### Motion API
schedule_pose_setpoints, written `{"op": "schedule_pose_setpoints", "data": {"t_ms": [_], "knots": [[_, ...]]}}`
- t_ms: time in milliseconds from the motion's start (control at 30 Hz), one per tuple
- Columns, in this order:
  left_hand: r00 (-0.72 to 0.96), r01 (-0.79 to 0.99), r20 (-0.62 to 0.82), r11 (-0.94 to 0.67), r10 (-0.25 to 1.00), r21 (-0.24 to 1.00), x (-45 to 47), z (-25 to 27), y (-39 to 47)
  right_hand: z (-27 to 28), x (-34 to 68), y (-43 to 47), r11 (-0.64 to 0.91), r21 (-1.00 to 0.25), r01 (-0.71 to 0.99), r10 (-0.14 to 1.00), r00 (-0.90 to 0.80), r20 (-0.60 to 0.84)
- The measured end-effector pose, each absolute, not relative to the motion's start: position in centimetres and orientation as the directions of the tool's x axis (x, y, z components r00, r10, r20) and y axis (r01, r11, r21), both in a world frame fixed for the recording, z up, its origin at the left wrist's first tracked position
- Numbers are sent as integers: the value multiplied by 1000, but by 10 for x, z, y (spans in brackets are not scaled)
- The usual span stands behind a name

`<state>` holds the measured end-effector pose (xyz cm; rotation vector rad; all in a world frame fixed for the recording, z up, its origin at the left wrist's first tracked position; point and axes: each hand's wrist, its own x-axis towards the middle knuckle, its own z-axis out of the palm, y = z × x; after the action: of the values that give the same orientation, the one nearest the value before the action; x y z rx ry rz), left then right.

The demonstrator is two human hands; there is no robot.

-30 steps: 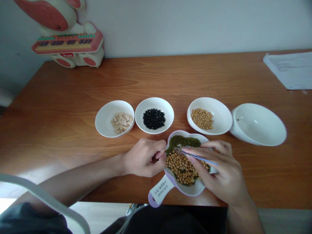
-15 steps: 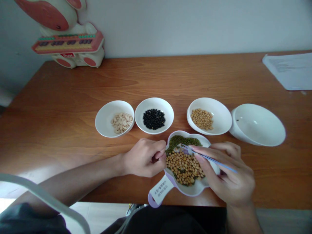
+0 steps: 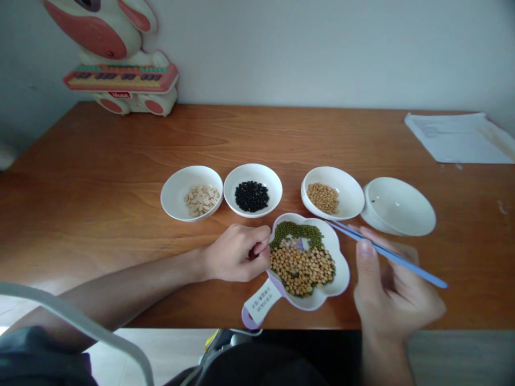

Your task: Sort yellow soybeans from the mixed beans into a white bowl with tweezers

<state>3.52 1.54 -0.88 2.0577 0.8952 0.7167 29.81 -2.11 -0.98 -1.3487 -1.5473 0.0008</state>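
Observation:
A flower-shaped white dish (image 3: 341, 268) with a lilac edge and a labelled handle lies at the table's front. Green mung beans (image 3: 300, 229) fill its far part, and tan soybeans (image 3: 298, 262) cover the middle, with some green ones among them. My left hand (image 3: 239, 253) is closed, pinching the dish's left rim. To the right of the dish, my right hand (image 3: 392, 287) is slightly blurred and grips blue tweezers (image 3: 386, 251). Their tips point left, over the gap between the dish and the soybean bowl (image 3: 350, 193); whether they hold a bean I cannot tell.
Behind the dish stand a bowl of flat white seeds (image 3: 171, 195), a bowl of black beans (image 3: 233, 187) and, far right, a white bowl (image 3: 406, 206) with a dark speck. A toy keyboard figure (image 3: 124, 80) and papers (image 3: 462, 136) sit at the back.
My right hand has moved right, taking the tweezers out from over the beans to beyond the dish's right rim. My left hand keeps its hold. The camera view has shifted slightly.

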Motion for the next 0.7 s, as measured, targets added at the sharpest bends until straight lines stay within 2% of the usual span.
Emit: {"op": "schedule_pose_setpoints", "data": {"t_ms": [167, 467, 700], "knots": [[583, 359, 206, -477, 786, 802, 36, -10, 15, -24, 293, -46, 411, -559, 720, 790, 25, 613], [584, 352, 196, -464, 788, 813, 36, -9, 16, -21, 283, -47, 506, -435, 745, 765, -155, 625], [589, 340, 188, -453, 786, 824, 36, -8, 16, -23, 276, -42, 499, -459, 735, 787, -163, 595]]}}
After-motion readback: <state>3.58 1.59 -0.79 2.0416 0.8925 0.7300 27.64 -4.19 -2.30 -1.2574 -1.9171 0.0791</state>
